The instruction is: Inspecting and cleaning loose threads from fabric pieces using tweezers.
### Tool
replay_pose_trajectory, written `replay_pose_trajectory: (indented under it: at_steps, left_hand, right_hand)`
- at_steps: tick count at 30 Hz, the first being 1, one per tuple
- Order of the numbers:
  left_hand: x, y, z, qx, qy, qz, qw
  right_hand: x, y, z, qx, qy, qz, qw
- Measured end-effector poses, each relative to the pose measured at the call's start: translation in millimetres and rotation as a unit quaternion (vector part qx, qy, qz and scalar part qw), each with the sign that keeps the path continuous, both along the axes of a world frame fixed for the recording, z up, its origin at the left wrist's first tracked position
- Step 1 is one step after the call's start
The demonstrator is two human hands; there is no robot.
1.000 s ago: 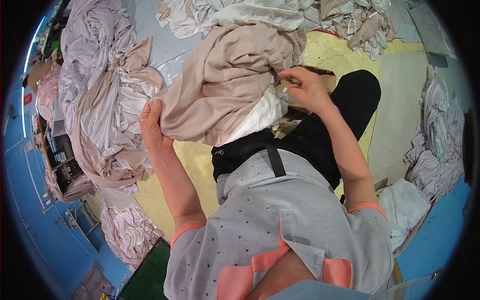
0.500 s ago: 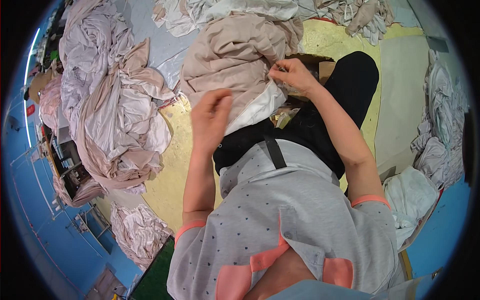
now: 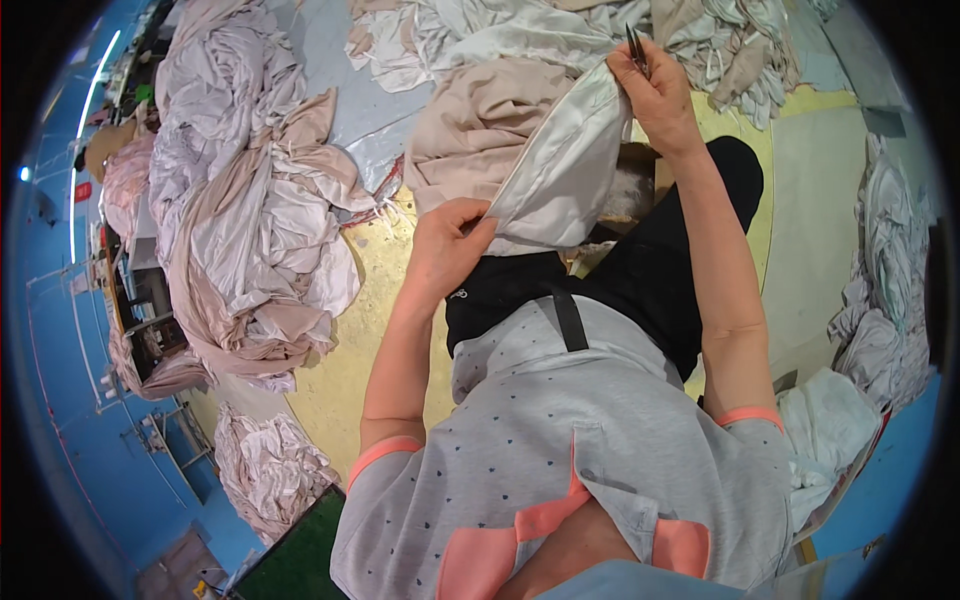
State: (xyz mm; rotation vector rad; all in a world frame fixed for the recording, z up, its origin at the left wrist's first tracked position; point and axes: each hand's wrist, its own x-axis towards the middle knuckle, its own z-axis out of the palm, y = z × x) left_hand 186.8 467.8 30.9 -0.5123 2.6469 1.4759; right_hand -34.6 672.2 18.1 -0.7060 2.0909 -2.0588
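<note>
your left hand (image 3: pixel 447 245) pinches the lower edge of the pale grey cloth (image 3: pixel 560 180), and your right hand (image 3: pixel 655 95) grips its upper edge along with small dark snips (image 3: pixel 636 48) — the cloth hangs stretched between them above your lap. a beige garment (image 3: pixel 480 125) lies just behind it, a big heap of fabric (image 3: pixel 250 220) on the floor to your left.

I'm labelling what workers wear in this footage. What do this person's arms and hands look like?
Both forearms are bare, with no gloves on the left hand or right hand. Short grey sleeves with small dark dots end in coral-pink cuffs.
</note>
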Motion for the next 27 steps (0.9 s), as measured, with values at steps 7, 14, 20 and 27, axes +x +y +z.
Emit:
replay_pose_trajectory:
  at_steps: [7, 14, 20, 27]
  left_hand:
    - [8.5, 16.2, 39.5, -0.209, 0.358, 0.122, 0.902]
    - [26.8, -17.9, 88.9, 0.231, 0.186, 0.161, 0.941]
    - [30.9, -58.8, 50.0, 0.193, 0.082, 0.192, 0.959]
    - [26.6, -88.0, -2.5, 0.251, 0.090, 0.166, 0.949]
  right_hand:
    - [-9.3, -20.9, 70.2, -0.031, 0.135, -0.008, 0.990]
    - [-19.0, -42.5, 101.4, -0.012, 0.271, -0.027, 0.962]
    - [-41.7, -65.5, 54.6, 0.092, 0.253, -0.031, 0.963]
    - [-92.3, -67.2, -0.8, 0.156, 0.253, -0.054, 0.953]
